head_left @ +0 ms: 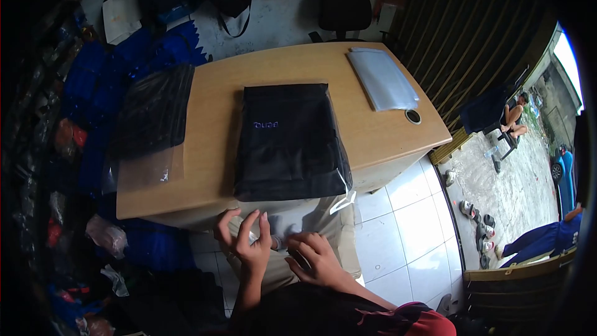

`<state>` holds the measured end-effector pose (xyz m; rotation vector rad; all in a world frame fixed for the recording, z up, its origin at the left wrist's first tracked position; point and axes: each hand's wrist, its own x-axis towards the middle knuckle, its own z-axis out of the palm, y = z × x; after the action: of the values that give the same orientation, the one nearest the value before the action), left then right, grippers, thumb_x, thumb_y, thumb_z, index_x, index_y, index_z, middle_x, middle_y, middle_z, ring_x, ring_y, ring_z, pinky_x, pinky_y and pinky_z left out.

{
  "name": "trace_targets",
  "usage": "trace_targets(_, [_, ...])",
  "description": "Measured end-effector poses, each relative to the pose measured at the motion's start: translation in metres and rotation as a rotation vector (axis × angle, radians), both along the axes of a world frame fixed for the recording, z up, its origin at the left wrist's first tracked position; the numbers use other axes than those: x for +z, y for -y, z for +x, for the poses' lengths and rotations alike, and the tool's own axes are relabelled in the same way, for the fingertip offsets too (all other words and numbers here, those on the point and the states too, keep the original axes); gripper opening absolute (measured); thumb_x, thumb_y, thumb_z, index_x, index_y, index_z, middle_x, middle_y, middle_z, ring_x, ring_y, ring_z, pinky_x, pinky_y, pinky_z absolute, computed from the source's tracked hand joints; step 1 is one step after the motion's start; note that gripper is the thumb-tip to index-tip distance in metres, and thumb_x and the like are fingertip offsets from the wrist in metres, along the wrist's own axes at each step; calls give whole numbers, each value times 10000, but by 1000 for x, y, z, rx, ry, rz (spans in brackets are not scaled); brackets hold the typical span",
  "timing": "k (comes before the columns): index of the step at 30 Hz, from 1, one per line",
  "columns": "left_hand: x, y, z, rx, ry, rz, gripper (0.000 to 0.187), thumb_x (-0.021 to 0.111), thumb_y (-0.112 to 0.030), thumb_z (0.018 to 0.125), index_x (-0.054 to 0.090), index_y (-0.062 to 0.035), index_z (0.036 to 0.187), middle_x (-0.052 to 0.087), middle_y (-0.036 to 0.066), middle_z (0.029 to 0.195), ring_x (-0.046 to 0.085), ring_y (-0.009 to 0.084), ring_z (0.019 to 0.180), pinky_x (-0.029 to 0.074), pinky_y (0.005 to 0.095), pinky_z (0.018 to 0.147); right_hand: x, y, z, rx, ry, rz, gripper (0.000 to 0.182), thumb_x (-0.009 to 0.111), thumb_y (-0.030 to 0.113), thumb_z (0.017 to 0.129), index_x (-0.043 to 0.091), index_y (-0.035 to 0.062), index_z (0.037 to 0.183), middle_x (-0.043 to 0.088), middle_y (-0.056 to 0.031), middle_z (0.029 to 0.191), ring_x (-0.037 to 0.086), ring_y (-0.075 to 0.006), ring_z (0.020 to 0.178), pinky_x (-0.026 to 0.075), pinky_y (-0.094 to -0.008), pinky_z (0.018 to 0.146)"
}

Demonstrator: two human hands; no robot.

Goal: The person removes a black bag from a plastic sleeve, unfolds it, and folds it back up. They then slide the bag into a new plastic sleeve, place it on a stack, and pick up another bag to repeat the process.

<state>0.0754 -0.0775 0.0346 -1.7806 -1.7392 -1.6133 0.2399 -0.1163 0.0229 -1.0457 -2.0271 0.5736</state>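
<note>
A flat black bag [283, 143] with small purple lettering lies on the wooden table in front of me, apparently in a clear plastic sleeve whose loose white-edged end shows at its near right corner. Both my hands are over my lap, just short of the table's near edge and apart from the bag. My left hand [247, 241] is raised with its fingers bent and spread, holding nothing. Lower and to the right, my right hand [317, 260] has loosely curled fingers, with a gap between thumb and fingers and nothing visible in it.
On the wooden table [217, 99], a stack of clear plastic sleeves [382, 78] lies at the right beside a round cable hole. Dark plastic-wrapped bags [155, 109] overhang the left side. Blue bundles [93, 93] crowd the left. A black chair [344, 6] stands behind. People sit outside at right.
</note>
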Motion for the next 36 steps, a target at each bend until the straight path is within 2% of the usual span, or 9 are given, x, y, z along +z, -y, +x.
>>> trace_targets(3, [2,-1,-3,-52,-83,38,166,782,-8,725,718,-47,874,594,80,957,577,302,965,440,429,879,2,-25,-11,-52,213,53,623,678,163,806,476,0,1373,481,-232,1387,429,-418,1322,367,-493,1043])
trace_targets(10, [-3,8,-5,-67,-75,36,204,809,-55,715,749,-92,906,606,21,905,581,259,938,425,406,878,-10,-50,-25,-142,438,-19,683,578,350,919,398,-93,1407,304,-338,1498,281,-544,1382,255,-549,1137])
trace_targets(17, [-24,13,-18,-205,-93,-128,234,814,-122,704,741,-109,926,622,22,952,596,219,908,397,384,845,-16,-40,-15,-75,496,-23,720,598,424,913,405,-52,1419,263,-320,1522,245,-517,1410,231,-576,1142])
trace_targets(21, [-5,23,-54,-444,-85,-158,192,750,-154,739,712,-61,903,635,65,821,598,255,728,448,387,763,41,-11,57,484,556,-261,589,660,389,897,534,25,1342,399,-284,1463,340,-440,1396,272,-545,1141])
trace_targets(23, [-17,20,-77,-400,86,-156,161,719,-150,776,702,-45,897,632,78,783,601,248,701,458,374,741,61,-22,104,597,32,-578,467,641,341,928,586,7,1250,626,-212,1220,547,-342,1250,409,-459,1051])
trace_targets(27, [-2,-32,-72,-173,433,-320,265,642,-250,926,646,9,987,631,103,728,624,174,698,469,296,617,38,-70,119,-493,-341,-414,327,591,320,974,608,31,1127,661,-142,962,641,-227,950,516,-351,826])
trace_targets(29, [-11,-67,-83,-293,506,-592,397,643,-342,951,586,16,1114,641,100,762,616,159,624,467,275,561,9,-108,122,-479,-274,-328,381,585,354,982,561,48,1208,636,-121,992,627,-207,890,520,-353,762])
trace_targets(32, [-22,-80,-77,-434,685,-728,439,734,-302,893,568,27,1132,624,47,734,610,119,599,453,243,544,-6,-122,110,-320,-528,-790,514,602,398,974,401,136,1368,606,-159,1098,653,-239,869,535,-379,697])
trace_targets(36, [-55,-74,-85,-575,865,-731,385,819,-213,814,574,-27,1044,593,2,794,532,54,601,444,225,534,-26,-108,106,-205,-807,-836,634,722,166,896,336,86,1393,618,-162,1036,658,-208,761,544,-349,659])
